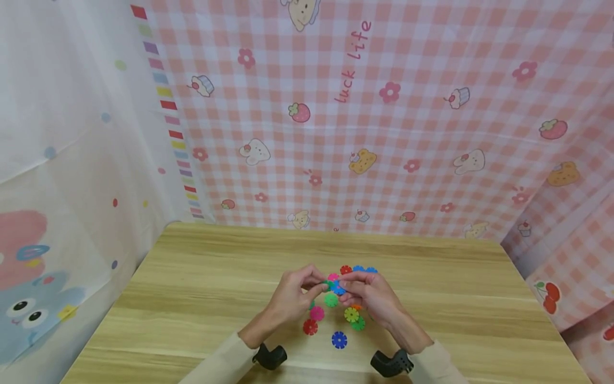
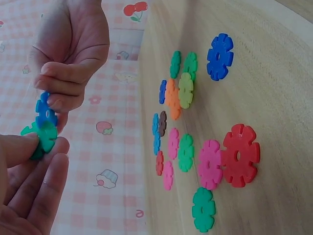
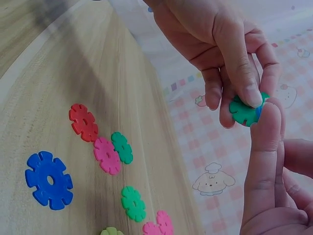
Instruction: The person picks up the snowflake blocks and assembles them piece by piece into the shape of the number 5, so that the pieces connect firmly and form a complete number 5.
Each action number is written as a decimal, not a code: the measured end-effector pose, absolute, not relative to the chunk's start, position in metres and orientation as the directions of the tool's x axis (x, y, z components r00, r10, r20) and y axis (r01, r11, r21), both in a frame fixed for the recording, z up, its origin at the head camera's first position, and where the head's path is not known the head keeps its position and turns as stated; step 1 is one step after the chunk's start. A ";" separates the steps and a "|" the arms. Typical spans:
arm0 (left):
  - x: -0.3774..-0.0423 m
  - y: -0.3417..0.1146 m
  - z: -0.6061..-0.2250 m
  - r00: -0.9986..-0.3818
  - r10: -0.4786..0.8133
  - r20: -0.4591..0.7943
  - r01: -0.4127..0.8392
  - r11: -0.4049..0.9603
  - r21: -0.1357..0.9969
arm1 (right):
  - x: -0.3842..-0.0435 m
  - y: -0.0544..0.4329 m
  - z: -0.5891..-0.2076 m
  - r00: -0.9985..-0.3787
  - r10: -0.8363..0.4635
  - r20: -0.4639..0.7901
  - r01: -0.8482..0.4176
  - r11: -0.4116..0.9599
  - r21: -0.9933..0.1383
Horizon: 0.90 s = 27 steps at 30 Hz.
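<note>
In the head view, my left hand and right hand meet above the table. Between left thumb and fingers I pinch a green notched plastic building disc. My right fingers and thumb pinch a blue building disc. The two discs meet edge to edge and overlap, the green one tilted across the blue. Fingertips cover part of both, so how far their notches interlock is hidden. From the right wrist, the green disc shows under the left thumb, with only a sliver of blue beside it.
On the wooden table lie several loose discs. A dark blue disc is nearest me, with a red disc and a pink disc to its left. A yellow-green disc overlaps others at right. Patterned cloth hangs behind.
</note>
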<state>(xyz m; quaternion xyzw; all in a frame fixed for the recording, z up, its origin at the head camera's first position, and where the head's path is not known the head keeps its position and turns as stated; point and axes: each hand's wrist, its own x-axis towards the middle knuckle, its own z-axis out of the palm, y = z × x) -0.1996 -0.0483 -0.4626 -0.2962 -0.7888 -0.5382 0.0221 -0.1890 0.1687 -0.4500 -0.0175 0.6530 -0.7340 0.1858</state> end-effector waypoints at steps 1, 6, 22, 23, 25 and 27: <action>-0.199 -0.048 -0.463 -0.823 0.444 0.353 0.490 0.243 0.837 | -0.189 0.169 -0.450 -0.931 -0.294 -0.218 0.250 -0.078 -0.965; -0.199 -0.047 -0.463 -0.826 0.443 0.350 0.487 0.245 0.838 | -0.189 0.169 -0.451 -0.933 -0.290 -0.215 0.247 -0.080 -0.966; -0.204 -0.051 -0.464 -0.845 0.534 0.025 0.155 0.201 0.967 | -0.193 0.175 -0.453 -0.892 -0.427 -0.147 0.105 0.120 -0.987; -0.204 -0.051 -0.464 -0.841 0.541 0.012 0.141 0.198 0.970 | -0.194 0.175 -0.453 -0.891 -0.431 -0.142 0.096 0.125 -0.987; -0.204 -0.050 -0.464 -0.832 0.555 -0.017 0.099 0.179 0.979 | -0.195 0.174 -0.454 -0.893 -0.429 -0.137 0.087 0.135 -0.987; -0.203 -0.049 -0.464 -0.829 0.557 -0.053 0.048 0.166 0.985 | -0.195 0.173 -0.455 -0.898 -0.419 -0.135 0.086 0.135 -0.987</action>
